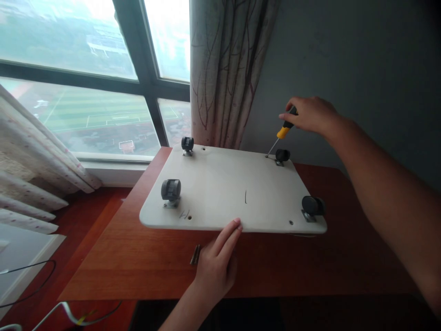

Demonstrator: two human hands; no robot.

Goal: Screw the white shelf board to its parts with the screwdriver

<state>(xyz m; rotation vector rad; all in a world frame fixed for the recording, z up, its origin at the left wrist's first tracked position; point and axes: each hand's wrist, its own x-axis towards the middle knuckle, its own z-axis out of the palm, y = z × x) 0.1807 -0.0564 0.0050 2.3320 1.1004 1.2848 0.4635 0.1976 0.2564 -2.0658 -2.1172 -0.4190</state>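
the white board (pixel 227 188) lies flat on the wooden table (pixel 144 262), underside up, with four black casters on it. taking the board as landmark and going left to right: the near-left caster (pixel 171 190) stands by its near-left corner, the far-left caster (pixel 187 144) by the corner toward the window. a few dark screws (pixel 195 254) lie on the table just in front of the board's near edge. beside them the left hand (pixel 217 262) rests open, fingers stretched flat, fingertips pressing the board's near edge and gripping nothing. at the far-right corner the right hand (pixel 310 115) is closed around the yellow-and-black screwdriver (pixel 280 133), whose tip meets the board just beside the far-right caster (pixel 281 156). the near-right caster (pixel 312 206) sits at the remaining corner.

the step in hand looks like working a screw at the far-right caster's plate while the left hand steadies the board. the next move probably calls for keeping the blade seated and upright while turning, with firm downward pressure.
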